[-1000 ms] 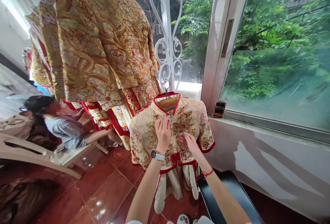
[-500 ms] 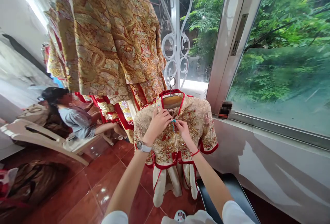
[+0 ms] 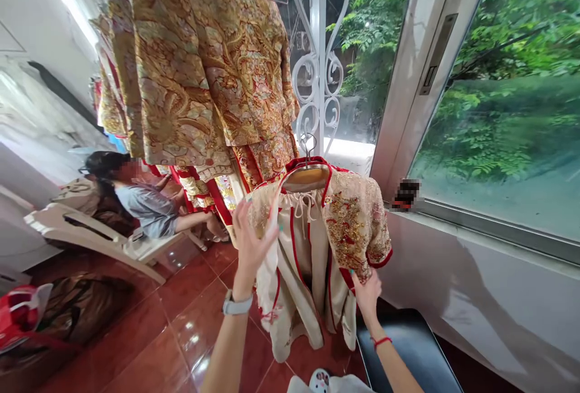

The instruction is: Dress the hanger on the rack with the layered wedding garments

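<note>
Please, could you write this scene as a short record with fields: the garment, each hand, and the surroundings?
Garment: beaded cream jacket with red edging, front open, on a hanger
Inside jacket: cream cloth panels with red trim; a tied cord near the neck
Left hand: at one front edge of the jacket, fingers spread; grip unclear
Right hand: holds the lower part of the opposite front
Behind: gold embroidered garments, hanging
Picture right: window
Picture left: a seated person
Lower right: black seat

Cream jacket (image 3: 357,197), red trim (image 3: 380,260), gold-red beadwork (image 3: 347,227); black seat (image 3: 417,341).
</note>
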A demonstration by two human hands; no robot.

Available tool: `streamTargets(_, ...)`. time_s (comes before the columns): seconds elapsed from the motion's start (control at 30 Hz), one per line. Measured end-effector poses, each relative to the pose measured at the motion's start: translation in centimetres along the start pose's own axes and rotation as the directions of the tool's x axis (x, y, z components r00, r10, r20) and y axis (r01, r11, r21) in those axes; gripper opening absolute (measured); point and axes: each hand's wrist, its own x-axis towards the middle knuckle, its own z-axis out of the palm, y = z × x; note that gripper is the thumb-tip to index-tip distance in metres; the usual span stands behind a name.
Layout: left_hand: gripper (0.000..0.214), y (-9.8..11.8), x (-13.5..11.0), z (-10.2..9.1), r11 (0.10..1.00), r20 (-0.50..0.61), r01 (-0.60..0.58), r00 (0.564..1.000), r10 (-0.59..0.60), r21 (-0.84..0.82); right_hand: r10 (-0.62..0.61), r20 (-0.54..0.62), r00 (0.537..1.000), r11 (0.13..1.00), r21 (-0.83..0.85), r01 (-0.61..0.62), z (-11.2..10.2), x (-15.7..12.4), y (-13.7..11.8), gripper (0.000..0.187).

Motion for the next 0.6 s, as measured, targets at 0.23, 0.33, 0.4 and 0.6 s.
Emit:
streamTargets(0.23, 0.05, -1.8, -4.4, 2.9, 0.968, -0.064, 0.217, 0.976, -0.211, 0.126, -0.574, -0.157, 0.804, 0.817, -0.176, 0.549, 1.3, 6.5, -14.1, 0.073)
streamTargets(0.33, 0.04, -4.9, -0.5, 0.6, 0.944, -0.148, 0.316, 0.942, -0.3, 0.098, -0.61, -0.14, 0.78, 0.791, -0.173, 0.587, -0.4, 8.6, -14.6, 0.054)
streamTargets(0.4, 0.032, -7.1, 3.2, -0.9, 0.925, -0.123, 0.368, 0.927, -0.355, 0.099, -0.666, -0.073, 0.742, 0.746, -0.07, 0.663, -3.0, 10.4, -13.6, 0.05)
streamTargets(0.6, 0.018, -12.0, 9.8, 0.7, 0.829, 0.26, 0.541, 0.829, -0.496, -0.144, -0.624, -0.04, 0.781, 0.738, 0.299, 0.605, -9.7, 19.5, -14.0, 0.034)
